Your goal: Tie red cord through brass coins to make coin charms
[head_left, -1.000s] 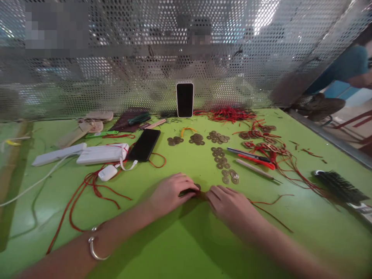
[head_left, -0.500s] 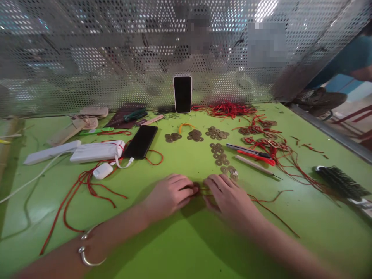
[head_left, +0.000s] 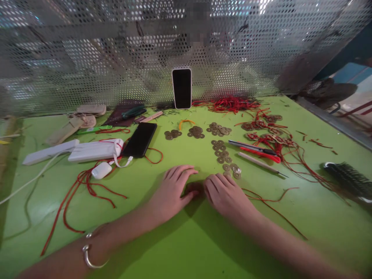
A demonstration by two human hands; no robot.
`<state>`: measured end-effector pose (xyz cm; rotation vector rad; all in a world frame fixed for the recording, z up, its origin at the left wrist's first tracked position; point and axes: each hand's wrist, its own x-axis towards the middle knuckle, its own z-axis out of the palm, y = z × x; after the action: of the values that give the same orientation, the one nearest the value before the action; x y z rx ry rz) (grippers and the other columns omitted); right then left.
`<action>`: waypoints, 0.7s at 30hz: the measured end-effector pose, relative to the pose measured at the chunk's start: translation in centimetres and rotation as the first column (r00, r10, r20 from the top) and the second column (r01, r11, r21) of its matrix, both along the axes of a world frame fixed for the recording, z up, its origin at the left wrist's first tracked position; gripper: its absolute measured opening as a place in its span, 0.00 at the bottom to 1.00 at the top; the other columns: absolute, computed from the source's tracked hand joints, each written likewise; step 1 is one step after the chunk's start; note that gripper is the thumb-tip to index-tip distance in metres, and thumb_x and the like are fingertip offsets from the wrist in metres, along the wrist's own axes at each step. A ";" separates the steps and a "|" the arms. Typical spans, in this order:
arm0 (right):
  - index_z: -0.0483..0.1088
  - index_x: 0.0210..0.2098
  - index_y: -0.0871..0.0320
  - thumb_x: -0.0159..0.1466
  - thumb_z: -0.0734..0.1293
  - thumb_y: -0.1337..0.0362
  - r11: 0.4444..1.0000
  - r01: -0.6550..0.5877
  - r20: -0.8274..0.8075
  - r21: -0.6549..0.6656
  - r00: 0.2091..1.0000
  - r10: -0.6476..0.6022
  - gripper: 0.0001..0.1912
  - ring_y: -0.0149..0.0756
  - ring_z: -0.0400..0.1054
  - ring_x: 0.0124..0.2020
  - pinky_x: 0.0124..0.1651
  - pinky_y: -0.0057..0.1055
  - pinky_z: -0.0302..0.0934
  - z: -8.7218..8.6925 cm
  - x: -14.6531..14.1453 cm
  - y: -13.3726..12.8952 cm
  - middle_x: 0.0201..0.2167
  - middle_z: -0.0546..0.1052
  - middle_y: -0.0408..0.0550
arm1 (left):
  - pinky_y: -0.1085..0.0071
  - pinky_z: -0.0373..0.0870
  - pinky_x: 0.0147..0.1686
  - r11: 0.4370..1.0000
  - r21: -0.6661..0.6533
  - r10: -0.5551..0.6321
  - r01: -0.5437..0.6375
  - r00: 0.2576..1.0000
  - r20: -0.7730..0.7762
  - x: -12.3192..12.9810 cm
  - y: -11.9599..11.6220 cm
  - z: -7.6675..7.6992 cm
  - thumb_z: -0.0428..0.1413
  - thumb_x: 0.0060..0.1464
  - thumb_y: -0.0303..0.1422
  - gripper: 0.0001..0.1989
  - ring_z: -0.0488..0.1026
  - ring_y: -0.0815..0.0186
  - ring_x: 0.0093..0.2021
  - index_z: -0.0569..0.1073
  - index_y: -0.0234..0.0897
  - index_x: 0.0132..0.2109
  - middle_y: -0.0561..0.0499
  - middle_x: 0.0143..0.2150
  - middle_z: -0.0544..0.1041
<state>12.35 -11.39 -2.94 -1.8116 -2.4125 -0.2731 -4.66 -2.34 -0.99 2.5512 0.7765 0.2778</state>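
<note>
My left hand (head_left: pixel 171 190) rests on the green table with its thumb and fingers spread apart, holding nothing. Just inside that thumb is a small dark reddish-brown piece (head_left: pixel 193 186), partly hidden and too shadowed to make out. My right hand (head_left: pixel 228 193) is closed beside it, fingers curled down over a thin red cord. The cord's loose ends (head_left: pixel 273 200) come out on the far side of this hand and trail to the right. Beyond the right hand lie loose holed coins (head_left: pixel 232 169), and further back sit more small groups of coins (head_left: pixel 196 132).
At right lie a utility knife (head_left: pixel 252 150), an awl (head_left: pixel 260 164), corded coins (head_left: pixel 270 135) and a black brush (head_left: pixel 347 178). To the left are a black phone (head_left: pixel 141 139), a white power bank (head_left: pixel 94 150) and red cords (head_left: pixel 84 184). Another phone (head_left: pixel 182 88) leans on the perforated metal screen (head_left: pixel 116 73).
My left hand has opened, its fingers lifting away from the small dark piece. My right hand's fingers have curled in more tightly over the cord. The camera view has shifted slightly.
</note>
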 end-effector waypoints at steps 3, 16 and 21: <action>0.67 0.35 0.63 0.63 0.60 0.72 1.000 0.013 -0.079 -0.026 0.997 -0.015 0.05 0.39 0.65 0.31 0.35 0.37 0.61 0.2 0.0 -0.1 0.31 0.71 0.49 | 0.53 0.59 0.53 0.999 -0.035 0.003 -0.003 1.000 -0.013 0.1 -0.1 0.1 0.55 0.56 0.36 0.12 0.60 0.56 0.55 0.68 0.40 0.47 0.48 0.53 0.67; 0.62 0.46 0.61 0.65 0.61 0.61 0.961 -0.075 -0.546 -0.265 0.834 -0.085 0.12 0.36 0.70 0.29 0.29 0.30 0.63 2.2 0.6 -0.5 0.33 0.75 0.50 | 0.70 0.68 0.43 0.853 -0.521 0.090 0.017 0.980 0.179 -0.1 -0.2 1.2 0.52 0.56 0.28 0.04 0.71 0.66 0.41 0.67 0.39 0.40 0.52 0.39 0.73; 0.69 0.39 0.60 0.66 0.59 0.65 0.984 -0.113 -0.546 -0.140 0.838 0.019 0.08 0.33 0.67 0.24 0.26 0.27 0.59 1.7 0.7 -0.5 0.25 0.74 0.47 | 0.68 0.69 0.41 0.857 -0.513 0.053 0.049 0.982 0.182 -0.3 -0.2 1.3 0.52 0.55 0.30 0.04 0.71 0.65 0.39 0.68 0.38 0.40 0.51 0.37 0.72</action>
<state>13.07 -11.93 -1.19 -1.5744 -2.1211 0.4151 -4.96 -2.57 0.33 1.9825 0.6711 0.2670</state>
